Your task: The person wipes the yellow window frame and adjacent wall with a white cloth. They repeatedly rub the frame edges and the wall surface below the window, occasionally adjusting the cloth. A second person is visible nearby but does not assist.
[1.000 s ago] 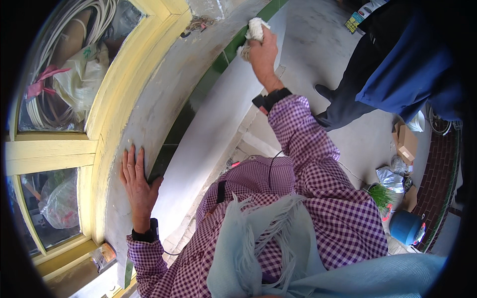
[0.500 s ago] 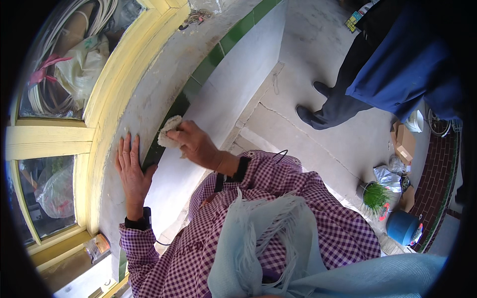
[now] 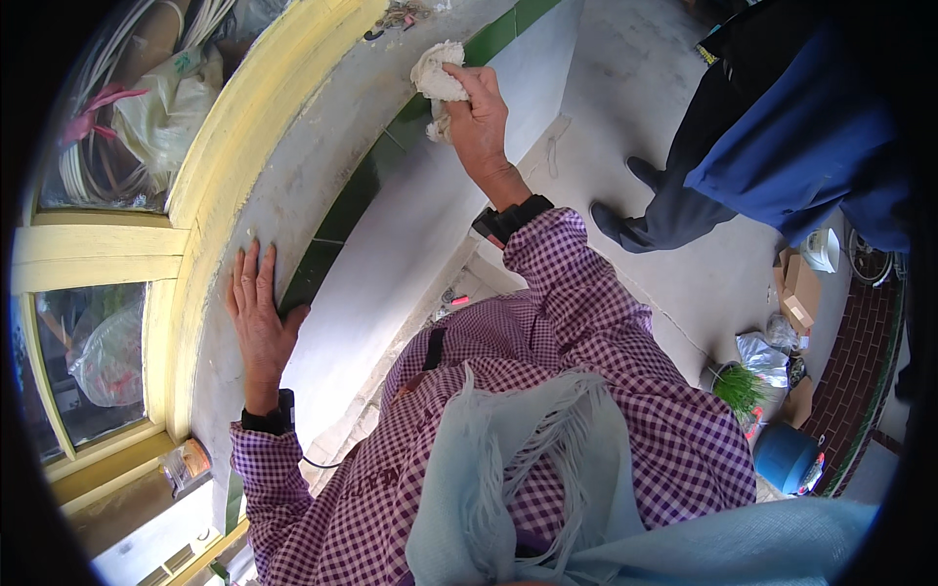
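Where the ledge (image 3: 332,137) sweeps from lower left to upper centre: one grey surface, edged by one green tile band (image 3: 352,200).
Checked jacket (image 3: 635,420): one, lower centre; dark lettering on its front, too small to read.
Hands, two: right hand (image 3: 479,127), arm extended, fingers closed round the cloth (image 3: 438,73); left hand (image 3: 262,332), left of centre, laid flat on the ledge, thumb spread.
Cloth: one, white, bunched, upper centre, overlapping the band.
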Tool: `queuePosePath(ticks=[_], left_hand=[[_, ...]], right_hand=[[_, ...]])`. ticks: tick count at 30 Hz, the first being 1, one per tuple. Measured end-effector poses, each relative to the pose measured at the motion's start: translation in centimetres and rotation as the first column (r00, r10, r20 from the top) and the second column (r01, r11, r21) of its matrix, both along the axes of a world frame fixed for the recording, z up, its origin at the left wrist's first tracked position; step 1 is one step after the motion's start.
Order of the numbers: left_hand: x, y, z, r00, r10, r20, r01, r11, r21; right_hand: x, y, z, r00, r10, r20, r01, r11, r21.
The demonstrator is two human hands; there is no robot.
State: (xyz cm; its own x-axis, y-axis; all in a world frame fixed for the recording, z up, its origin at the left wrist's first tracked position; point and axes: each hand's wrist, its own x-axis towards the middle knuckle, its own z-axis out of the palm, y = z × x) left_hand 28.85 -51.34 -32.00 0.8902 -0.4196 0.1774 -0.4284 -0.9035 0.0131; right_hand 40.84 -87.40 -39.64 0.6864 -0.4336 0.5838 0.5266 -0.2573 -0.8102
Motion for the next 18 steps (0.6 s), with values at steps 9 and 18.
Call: queuePosePath(ticks=[9,18], left_hand=[[0.5,0.7,-0.5,1.0,-0.011,-0.003,0.011,0.999,-0.041],[1.0,1.6,-0.9,1.0,-0.006,-0.013,0.005,0.999,-0.052]], right_hand=[[-2.3,-3.7,-4.8,0.804,0.163,-0.571,-0.054,0.978,0.203],[1.1,-1.3,-0.6,0.971,-0.091,-0.222,0.082,0.996,-0.046]])
